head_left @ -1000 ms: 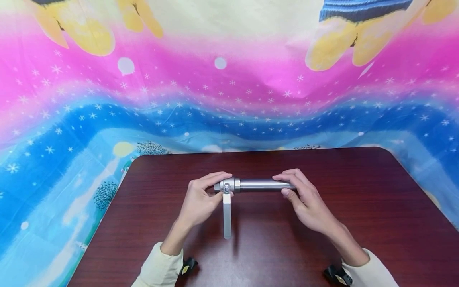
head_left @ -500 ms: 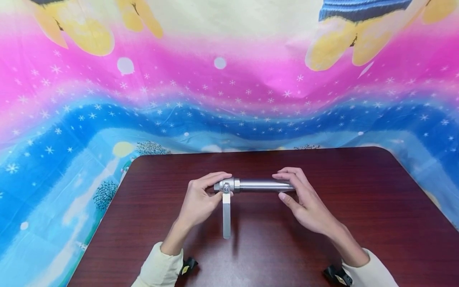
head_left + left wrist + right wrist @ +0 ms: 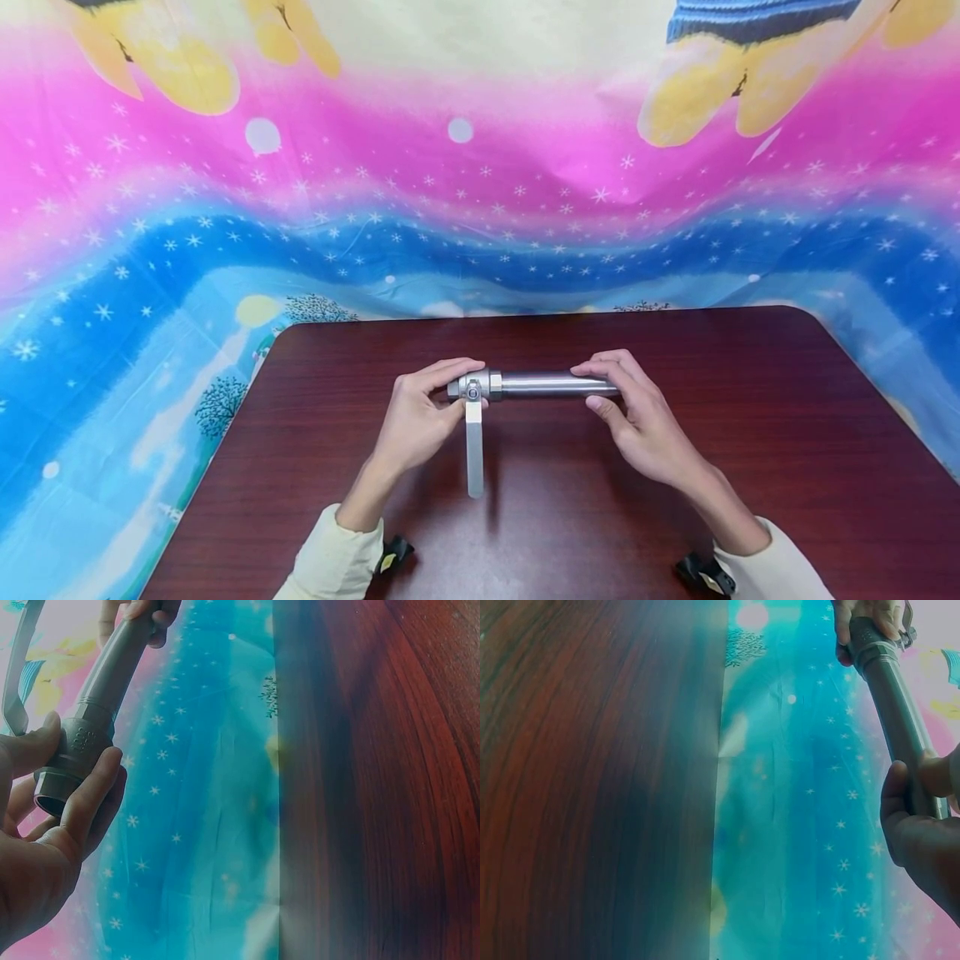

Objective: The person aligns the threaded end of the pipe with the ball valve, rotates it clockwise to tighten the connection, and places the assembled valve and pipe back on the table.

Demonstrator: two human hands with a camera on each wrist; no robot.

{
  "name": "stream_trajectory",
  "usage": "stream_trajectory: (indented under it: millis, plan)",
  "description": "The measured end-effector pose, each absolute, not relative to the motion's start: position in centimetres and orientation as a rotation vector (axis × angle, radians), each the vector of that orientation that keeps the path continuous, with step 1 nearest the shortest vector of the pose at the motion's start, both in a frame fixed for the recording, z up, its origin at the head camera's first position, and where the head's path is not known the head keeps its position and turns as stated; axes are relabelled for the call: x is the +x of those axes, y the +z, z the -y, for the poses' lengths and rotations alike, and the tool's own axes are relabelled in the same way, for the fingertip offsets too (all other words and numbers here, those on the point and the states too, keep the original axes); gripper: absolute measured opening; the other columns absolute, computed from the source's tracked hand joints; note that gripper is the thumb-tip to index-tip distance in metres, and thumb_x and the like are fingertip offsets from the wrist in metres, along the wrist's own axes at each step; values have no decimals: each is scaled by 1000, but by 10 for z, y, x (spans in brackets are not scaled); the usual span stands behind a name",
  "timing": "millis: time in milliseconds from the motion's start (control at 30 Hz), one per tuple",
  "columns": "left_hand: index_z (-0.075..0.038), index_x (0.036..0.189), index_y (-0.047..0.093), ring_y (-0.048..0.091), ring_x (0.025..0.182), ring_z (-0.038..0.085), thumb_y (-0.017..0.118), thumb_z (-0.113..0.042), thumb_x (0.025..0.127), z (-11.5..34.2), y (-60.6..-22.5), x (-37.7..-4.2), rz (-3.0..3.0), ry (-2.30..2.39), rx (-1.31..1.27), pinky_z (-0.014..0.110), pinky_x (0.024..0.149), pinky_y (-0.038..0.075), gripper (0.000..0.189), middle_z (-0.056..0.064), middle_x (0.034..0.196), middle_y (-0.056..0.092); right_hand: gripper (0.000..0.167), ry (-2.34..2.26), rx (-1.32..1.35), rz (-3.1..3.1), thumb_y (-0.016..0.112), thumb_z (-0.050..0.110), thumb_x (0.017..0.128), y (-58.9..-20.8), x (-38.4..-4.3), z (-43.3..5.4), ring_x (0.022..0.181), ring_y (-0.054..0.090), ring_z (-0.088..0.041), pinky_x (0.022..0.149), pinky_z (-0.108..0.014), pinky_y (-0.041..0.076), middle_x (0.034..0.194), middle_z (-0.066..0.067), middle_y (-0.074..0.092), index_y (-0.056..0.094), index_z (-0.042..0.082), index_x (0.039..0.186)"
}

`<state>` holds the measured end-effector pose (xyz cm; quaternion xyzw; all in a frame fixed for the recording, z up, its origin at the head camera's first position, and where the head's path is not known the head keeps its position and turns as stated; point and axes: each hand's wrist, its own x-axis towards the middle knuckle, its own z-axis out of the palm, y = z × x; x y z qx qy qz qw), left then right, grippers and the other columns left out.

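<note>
A silver ball valve [image 3: 483, 384] with a steel pipe [image 3: 536, 384] joined to its right side is held level above the table. My left hand [image 3: 420, 417] grips the valve body between thumb and fingers. The flat lever handle [image 3: 475, 454] points toward me. At the pipe's far right end, my right hand [image 3: 648, 425] holds the tube, fingers over the top and thumb below. The left wrist view shows the valve's open threaded end [image 3: 52, 801] facing out past the left fingers. In the right wrist view the right thumb and fingers wrap the pipe [image 3: 900, 712].
A dark reddish wooden table [image 3: 525, 533] lies beneath both hands. Behind it hangs a colourful printed cloth [image 3: 480, 183] with snowflakes, which meets the table's back edge. Black straps [image 3: 393, 554] show at the sleeves.
Half a second ago the right thumb had loosened away from the pipe; now it is back against it. The left hand and the valve have stayed nearly still.
</note>
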<state>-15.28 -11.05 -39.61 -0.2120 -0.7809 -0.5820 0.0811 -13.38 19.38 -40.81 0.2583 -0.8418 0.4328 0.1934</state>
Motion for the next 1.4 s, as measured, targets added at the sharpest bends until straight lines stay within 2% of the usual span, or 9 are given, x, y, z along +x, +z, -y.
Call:
stream_trajectory:
  millis: [200,433,567,733,867,1000,1133,1300,1400]
  plan:
    - [-11,125,80,73,103,17,77,11,87,111,-396,-153,2333,-1740,-632,25,84,65,44,8,128,77,50,1228,758,2317,70,-16,92,-406,-134,-192,114,57,-11,89,-13,43,126,-3,63,70,11,133]
    - [-12,125,80,73,105,18,77,12,86,111,-395,-153,2333,-1732,-630,26,84,65,45,9,128,77,49,1235,759,2337,69,-12,95,-406,-135,-194,109,57,-5,86,-13,45,127,-2,63,70,16,135]
    - [-10,125,80,73,105,18,77,11,86,111,-394,-152,2334,-1725,-629,23,84,64,44,9,129,77,48,1245,743,2378,66,-11,98,-408,-135,-195,106,60,-5,87,-11,50,128,-1,63,69,17,137]
    - [-7,126,80,73,105,20,76,12,86,111,-395,-152,2361,-1713,-620,23,84,64,44,9,129,77,50,1171,729,2442,68,-6,99,-410,-133,-194,123,57,-13,100,-11,42,139,-2,59,66,19,143]
    - [-5,126,79,73,105,21,76,12,87,111,-396,-152,2375,-1719,-612,24,83,65,43,8,129,77,56,1121,719,2469,73,-7,95,-410,-132,-193,130,52,-17,98,-14,40,147,-6,54,65,19,143]
    - [-5,126,79,74,105,20,77,11,87,111,-397,-153,2372,-1726,-612,29,85,66,43,9,130,77,53,1128,704,2454,74,-13,91,-409,-131,-193,119,52,-13,89,-14,42,138,-5,54,68,16,136]
    - [-7,126,79,73,104,19,78,10,87,111,-397,-153,2369,-1721,-619,30,84,66,43,8,130,77,52,1139,702,2418,74,-15,89,-409,-132,-193,110,52,-9,85,-14,43,127,-2,56,70,15,131]
    - [-11,125,80,73,102,17,78,10,87,111,-396,-153,2367,-1731,-615,31,84,66,44,7,129,77,52,1152,703,2384,76,-15,87,-409,-133,-193,109,54,-8,85,-13,44,124,0,59,72,15,130]
    - [-9,126,80,73,103,18,78,10,87,110,-396,-153,2366,-1743,-610,31,84,66,43,7,129,77,50,1153,707,2377,76,-14,87,-410,-134,-194,110,55,-6,85,-12,44,124,0,60,73,13,130]
